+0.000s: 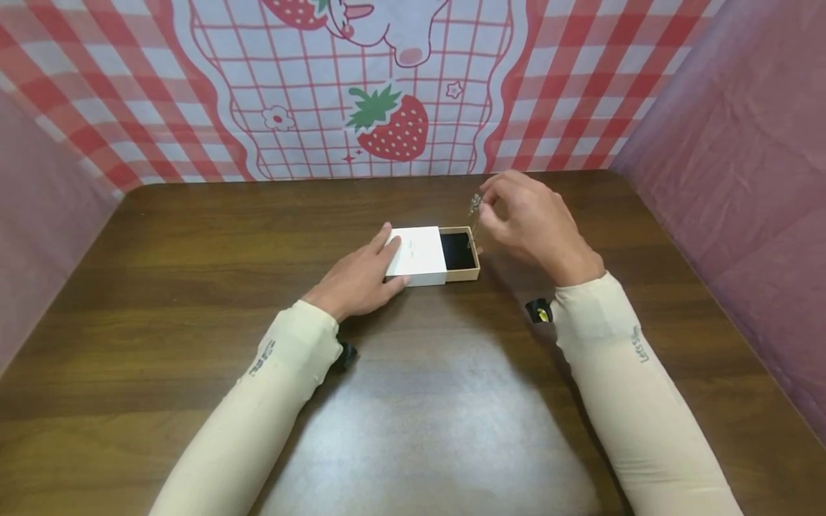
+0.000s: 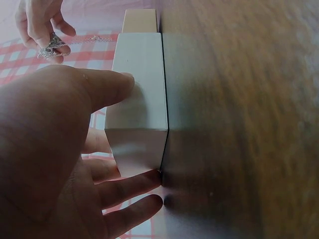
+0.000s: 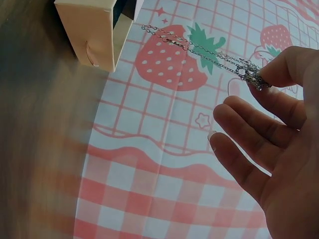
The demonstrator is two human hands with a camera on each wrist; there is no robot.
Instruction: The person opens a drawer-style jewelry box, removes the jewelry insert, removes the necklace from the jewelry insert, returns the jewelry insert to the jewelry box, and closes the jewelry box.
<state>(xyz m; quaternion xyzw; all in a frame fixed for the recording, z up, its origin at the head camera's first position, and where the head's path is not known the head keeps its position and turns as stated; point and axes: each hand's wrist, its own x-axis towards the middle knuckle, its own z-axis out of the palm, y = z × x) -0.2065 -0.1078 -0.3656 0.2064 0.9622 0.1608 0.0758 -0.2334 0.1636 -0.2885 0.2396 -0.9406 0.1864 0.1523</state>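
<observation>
A small box lies on the table, its white sleeve (image 1: 419, 251) slid part way off a tan drawer (image 1: 463, 274) with a black lining (image 1: 458, 251). My left hand (image 1: 358, 283) grips the sleeve at its left end, thumb (image 2: 117, 85) along the near side and fingers around the end and far side. Above the drawer's right end, my right hand (image 1: 532, 222) pinches a bunched silvery chain (image 3: 249, 72) between thumb and index finger. The other fingers of that hand are loosely bent. A loop of the chain hangs down toward the drawer's right end.
The brown wooden table (image 1: 400, 401) extends around the box. Behind it stands a red-and-white checked cloth (image 1: 568, 93) with strawberry prints, and a pink cloth (image 1: 729, 165) borders the right side. A small ribbon pull (image 3: 91, 54) shows on the drawer's end.
</observation>
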